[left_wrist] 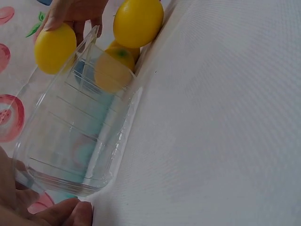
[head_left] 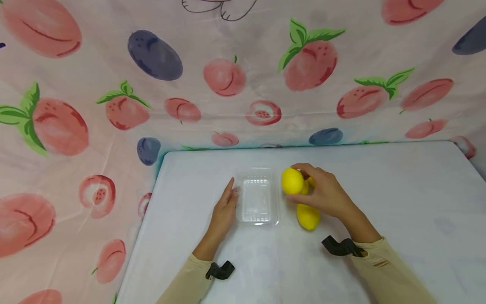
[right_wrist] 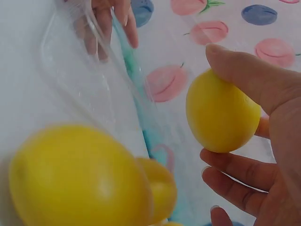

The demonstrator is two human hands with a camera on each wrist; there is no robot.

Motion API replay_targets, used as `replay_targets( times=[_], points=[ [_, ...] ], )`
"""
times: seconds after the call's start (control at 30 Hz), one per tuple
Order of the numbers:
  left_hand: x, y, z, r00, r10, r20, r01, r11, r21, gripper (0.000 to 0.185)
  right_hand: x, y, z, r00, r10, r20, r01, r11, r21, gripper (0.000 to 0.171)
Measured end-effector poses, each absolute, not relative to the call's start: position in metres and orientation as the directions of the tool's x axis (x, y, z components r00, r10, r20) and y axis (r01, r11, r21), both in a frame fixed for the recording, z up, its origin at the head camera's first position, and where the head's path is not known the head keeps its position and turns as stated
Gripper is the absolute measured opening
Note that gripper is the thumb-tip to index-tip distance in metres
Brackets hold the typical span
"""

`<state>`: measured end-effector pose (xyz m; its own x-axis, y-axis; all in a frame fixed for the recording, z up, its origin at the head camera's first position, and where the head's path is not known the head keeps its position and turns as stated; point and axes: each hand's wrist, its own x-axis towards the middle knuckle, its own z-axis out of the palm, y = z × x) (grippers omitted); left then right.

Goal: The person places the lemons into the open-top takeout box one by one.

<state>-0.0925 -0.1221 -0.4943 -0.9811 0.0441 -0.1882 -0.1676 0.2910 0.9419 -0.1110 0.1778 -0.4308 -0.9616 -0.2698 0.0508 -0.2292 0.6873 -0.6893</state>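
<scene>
The right hand [head_left: 324, 192] grips a yellow lemon [head_left: 292, 180] with its thumb and fingers curled round it. The lemon is lifted a little off the white tabletop [head_left: 398, 198]. It sits just to the right of the clear plastic tray [head_left: 258, 219], close to the tray's far right corner. So the tray lies to the left of the held lemon, very near it.

The tray is long from near to far, and its open side faces up. Nothing is in it.

The left hand [head_left: 225, 211] rests against the tray's left side. Its fingers are straight and point to the far side, and they do not curl round the tray.

Two more lemons lie on the tabletop to the right of the tray. One lemon [head_left: 307, 216] is nearer to the person, just under the right hand. The other one [head_left: 311, 182] is mostly hidden behind that hand.

The right hand is the one closer to all the lemons. The left hand is closer to the tray.
</scene>
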Motion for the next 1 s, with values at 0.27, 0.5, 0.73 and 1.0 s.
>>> replay_targets(
  times=[0.27, 0.5, 0.73, 1.0],
  points=[
    [-0.095, -0.122, -0.494, -0.984, 0.051, -0.173, -0.151, 0.292, 0.944, 0.052, -0.118, 0.152, -0.430, -0.969, -0.248, 0.012, -0.189, 0.703, -0.686, 0.083],
    [-0.096, -0.120, -0.494, -0.982, 0.035, -0.185, -0.166, 0.306, 0.938, 0.053, -0.126, 0.129, -0.430, -0.968, -0.249, 0.012, -0.191, 0.712, -0.675, 0.084],
    [-0.094, -0.120, -0.492, -0.980, 0.036, -0.197, -0.175, 0.328, 0.929, 0.053, -0.134, 0.113, -0.434, -0.970, -0.241, 0.046, -0.215, 0.746, -0.630, 0.081],
    [-0.092, -0.122, -0.493, -0.979, 0.060, -0.196, -0.168, 0.313, 0.935, 0.054, -0.140, 0.094, -0.444, -0.968, -0.241, 0.072, -0.234, 0.756, -0.611, 0.082]
  ],
)
